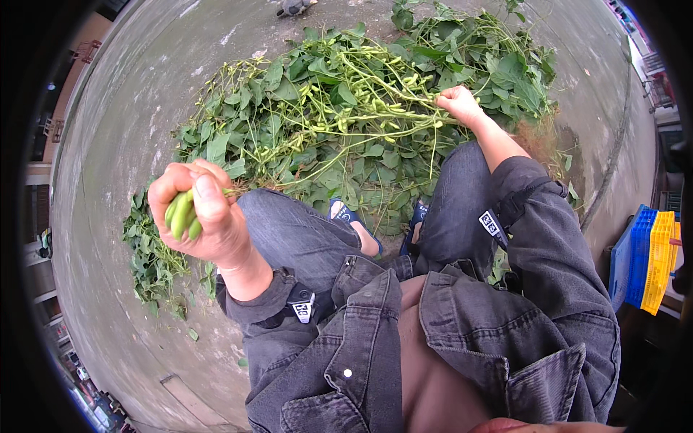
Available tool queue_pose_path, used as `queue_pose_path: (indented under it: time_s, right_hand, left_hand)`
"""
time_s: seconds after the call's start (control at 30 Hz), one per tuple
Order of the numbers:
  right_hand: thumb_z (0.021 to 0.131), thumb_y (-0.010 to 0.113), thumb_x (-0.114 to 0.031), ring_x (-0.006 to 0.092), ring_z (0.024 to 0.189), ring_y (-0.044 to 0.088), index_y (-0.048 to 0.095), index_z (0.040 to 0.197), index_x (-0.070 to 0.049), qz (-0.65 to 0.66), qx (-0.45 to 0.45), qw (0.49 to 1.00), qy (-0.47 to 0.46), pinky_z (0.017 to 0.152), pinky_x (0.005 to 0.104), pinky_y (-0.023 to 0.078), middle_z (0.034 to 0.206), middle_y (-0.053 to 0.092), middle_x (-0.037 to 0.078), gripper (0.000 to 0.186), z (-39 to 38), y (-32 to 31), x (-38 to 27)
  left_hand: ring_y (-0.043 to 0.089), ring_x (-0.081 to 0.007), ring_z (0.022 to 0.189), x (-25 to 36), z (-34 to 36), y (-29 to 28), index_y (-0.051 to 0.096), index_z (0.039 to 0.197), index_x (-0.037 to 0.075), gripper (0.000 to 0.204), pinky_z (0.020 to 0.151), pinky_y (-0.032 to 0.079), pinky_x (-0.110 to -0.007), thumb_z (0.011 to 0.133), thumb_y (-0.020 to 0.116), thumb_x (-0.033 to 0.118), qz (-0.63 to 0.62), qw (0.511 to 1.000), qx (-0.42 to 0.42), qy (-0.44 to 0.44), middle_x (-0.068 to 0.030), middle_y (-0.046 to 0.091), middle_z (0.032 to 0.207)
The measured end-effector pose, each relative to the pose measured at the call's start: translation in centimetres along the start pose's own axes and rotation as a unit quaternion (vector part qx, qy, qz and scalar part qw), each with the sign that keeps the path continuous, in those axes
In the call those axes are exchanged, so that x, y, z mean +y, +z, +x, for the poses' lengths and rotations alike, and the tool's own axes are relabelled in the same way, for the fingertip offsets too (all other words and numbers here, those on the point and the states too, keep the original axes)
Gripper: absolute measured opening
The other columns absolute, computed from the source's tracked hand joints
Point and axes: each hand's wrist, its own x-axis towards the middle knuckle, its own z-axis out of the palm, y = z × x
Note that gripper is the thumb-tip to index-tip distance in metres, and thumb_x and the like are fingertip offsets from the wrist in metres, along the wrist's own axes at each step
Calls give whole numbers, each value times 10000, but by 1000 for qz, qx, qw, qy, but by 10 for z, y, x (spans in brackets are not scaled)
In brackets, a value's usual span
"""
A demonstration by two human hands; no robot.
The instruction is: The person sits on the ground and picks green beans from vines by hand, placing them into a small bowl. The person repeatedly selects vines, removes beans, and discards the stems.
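My left hand is raised at the left, its fingers curled round several plump green bean pods that show in its palm. Out in front, my right hand pinches the stem of a bean plant hung with green pods. That plant lies across a wide heap of leafy bean plants, whose stems and pods tangle together. The heap spreads beyond my knees, and loose leaves lie by my feet.
A smaller clump of leafy plants lies on the concrete ground to my left. Blue and yellow plastic crates stand at the right. My bent knees, in dark jeans, rise between my arms. Dry roots stick out near my right sleeve.
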Motion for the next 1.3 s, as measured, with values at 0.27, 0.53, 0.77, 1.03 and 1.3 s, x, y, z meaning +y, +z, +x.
queue_pose_path:
  time_s: [0.27,0.53,0.77,1.03,1.3]
  right_hand:
    - [791,668,-256,101,530,430,593,652,-32,-22,-77,995,-54,547,299,385,541,498,-1,275,-2,5,9]
    - [813,650,-248,77,532,453,667,739,-54,7,-94,995,-32,542,275,390,556,536,-10,208,-2,6,-2]
    - [812,643,-238,76,515,392,604,637,-45,-25,-91,994,-61,519,287,352,537,480,-13,264,-10,7,-21]
    - [817,617,-225,80,529,380,514,607,-30,-45,-50,991,-117,513,300,346,527,428,-9,305,-18,9,-10]
    - [816,645,-235,152,552,460,532,653,-1,-162,-12,982,-97,554,345,399,569,509,87,307,14,0,22]
  left_hand:
    - [473,-95,472,-54,-171,-306,558,984,46,200,386,368,-221,843,663,140,474,755,162,-423,-35,562,700]
    - [548,-278,1151,-68,-158,-277,518,1255,-10,432,974,436,-386,851,629,94,617,742,8,-261,-201,555,1237]
    - [608,-162,958,-101,-86,49,592,1181,34,369,836,498,-294,826,669,97,139,915,-307,-221,-94,625,1077]
    - [576,-167,583,-107,-148,171,602,732,2,328,597,465,-320,940,504,237,74,832,-442,-326,-76,596,627]
    - [624,-159,606,-79,-143,145,642,738,4,233,587,489,-312,884,542,156,-129,858,-351,-352,-74,666,688]
